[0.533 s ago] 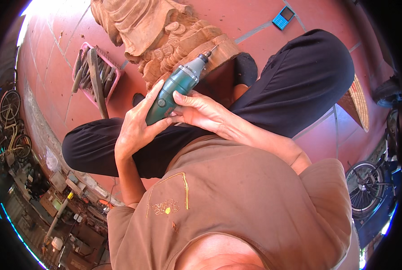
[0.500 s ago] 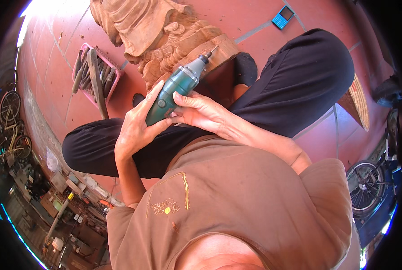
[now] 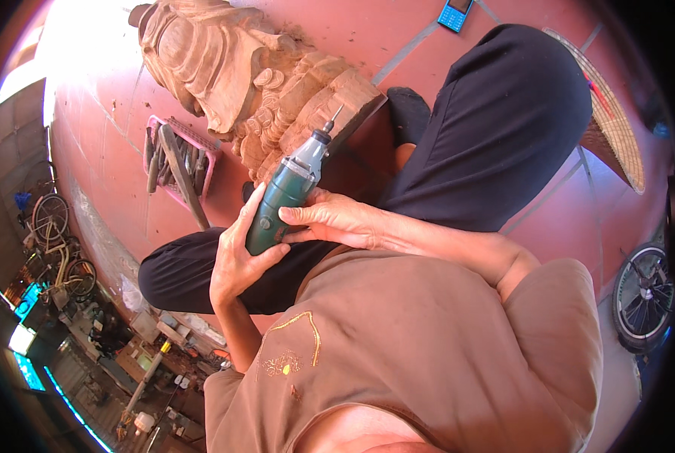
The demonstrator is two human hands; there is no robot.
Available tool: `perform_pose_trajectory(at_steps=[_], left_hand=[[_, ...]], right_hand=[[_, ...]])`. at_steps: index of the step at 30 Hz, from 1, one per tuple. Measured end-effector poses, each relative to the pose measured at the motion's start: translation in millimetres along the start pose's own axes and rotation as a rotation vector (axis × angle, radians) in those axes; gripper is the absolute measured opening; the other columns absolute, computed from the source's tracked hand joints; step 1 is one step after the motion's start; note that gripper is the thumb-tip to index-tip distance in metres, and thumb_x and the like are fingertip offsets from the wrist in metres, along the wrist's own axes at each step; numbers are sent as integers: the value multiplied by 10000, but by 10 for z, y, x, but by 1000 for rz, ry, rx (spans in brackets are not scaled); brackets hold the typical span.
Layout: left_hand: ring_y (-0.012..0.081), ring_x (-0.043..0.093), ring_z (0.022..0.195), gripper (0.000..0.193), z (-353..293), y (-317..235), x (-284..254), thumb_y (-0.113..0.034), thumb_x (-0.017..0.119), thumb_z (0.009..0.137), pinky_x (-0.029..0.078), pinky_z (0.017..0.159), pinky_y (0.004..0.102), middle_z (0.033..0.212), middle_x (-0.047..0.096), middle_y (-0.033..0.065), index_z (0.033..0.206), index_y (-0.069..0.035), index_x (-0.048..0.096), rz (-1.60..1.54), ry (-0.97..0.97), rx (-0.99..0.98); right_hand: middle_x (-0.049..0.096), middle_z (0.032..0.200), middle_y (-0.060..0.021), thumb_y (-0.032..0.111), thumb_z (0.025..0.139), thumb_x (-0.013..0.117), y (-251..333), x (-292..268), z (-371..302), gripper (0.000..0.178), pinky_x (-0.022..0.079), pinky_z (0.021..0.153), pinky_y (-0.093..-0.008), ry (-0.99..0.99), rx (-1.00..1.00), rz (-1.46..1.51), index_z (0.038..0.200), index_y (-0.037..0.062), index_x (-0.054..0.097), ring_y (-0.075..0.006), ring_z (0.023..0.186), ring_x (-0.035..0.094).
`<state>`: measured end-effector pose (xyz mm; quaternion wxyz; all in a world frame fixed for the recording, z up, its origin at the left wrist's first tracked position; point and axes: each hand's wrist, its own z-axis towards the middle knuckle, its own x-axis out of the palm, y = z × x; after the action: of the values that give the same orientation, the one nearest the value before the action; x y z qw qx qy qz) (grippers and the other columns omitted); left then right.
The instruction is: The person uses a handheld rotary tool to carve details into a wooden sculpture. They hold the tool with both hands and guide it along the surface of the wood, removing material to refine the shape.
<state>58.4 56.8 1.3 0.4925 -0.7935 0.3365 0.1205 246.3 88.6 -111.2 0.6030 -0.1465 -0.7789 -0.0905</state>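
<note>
A green and grey rotary tool (image 3: 283, 200) is held in both hands above my lap, its thin bit pointing up and slightly right. My left hand (image 3: 237, 257) wraps round the lower left side of the body. My right hand (image 3: 336, 219) grips it from the right, thumb on the casing near a round cap and fingers partly hidden behind. Beyond the tool, a carved wooden statue (image 3: 224, 72) lies on the floor, its base toward me. The bit overlaps the base's edge in view; I cannot tell that they touch.
A pink basket (image 3: 211, 162) of chisel-like wooden-handled tools stands left of the statue. A blue keypad phone (image 3: 454, 15) lies on the red tiles (image 3: 352, 34). Right of my knee is a woven conical hat (image 3: 617, 128). Bicycles (image 3: 50, 219) and clutter line the left; a wheel (image 3: 643, 294) shows right.
The whole view has shifted and turned somewhat. In the picture the tool stands more upright, and its bit has moved left and down against the statue's base. Both hands keep their hold.
</note>
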Motion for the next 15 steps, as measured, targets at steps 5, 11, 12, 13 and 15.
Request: perform_pose_trajectory(at_steps=[5,11,12,13,15], left_hand=[[285,675,1185,965,-2,-140,9,-88,825,705,522,1017,399,1339,654,228,1567,-24,397,-21,1,-81],[304,682,1185,967,0,-258,61,-142,823,709,523,1012,396,1332,657,228,1566,-18,395,8,-28,-155],[315,673,1204,969,10,-261,57,-165,826,715,514,1023,401,1347,648,232,1567,-13,391,35,-28,-137],[316,670,1210,969,15,-278,48,-166,826,716,511,1027,403,1352,645,234,1568,-13,390,48,-21,-143],[319,663,1221,971,18,-322,40,-167,826,718,505,1036,406,1362,638,236,1570,-12,386,73,-9,-153]], right_hand=[[570,1383,-59,222,940,784,64,58,-55,638,475,1128,-477,13,-29,-22,1472,112,450,-235,1300,565],[585,1356,-71,252,934,798,131,5,-104,639,492,1098,-429,63,-24,-46,1463,103,472,-216,1283,573],[590,1351,-75,260,937,795,151,4,-112,631,493,1094,-424,76,-17,-53,1461,100,481,-212,1282,572],[595,1348,-81,274,940,790,146,-8,-106,622,495,1089,-418,78,-17,-77,1455,92,491,-209,1275,576],[606,1342,-92,302,947,781,128,-29,-107,607,500,1078,-406,83,-18,-125,1442,78,512,-205,1263,583]])
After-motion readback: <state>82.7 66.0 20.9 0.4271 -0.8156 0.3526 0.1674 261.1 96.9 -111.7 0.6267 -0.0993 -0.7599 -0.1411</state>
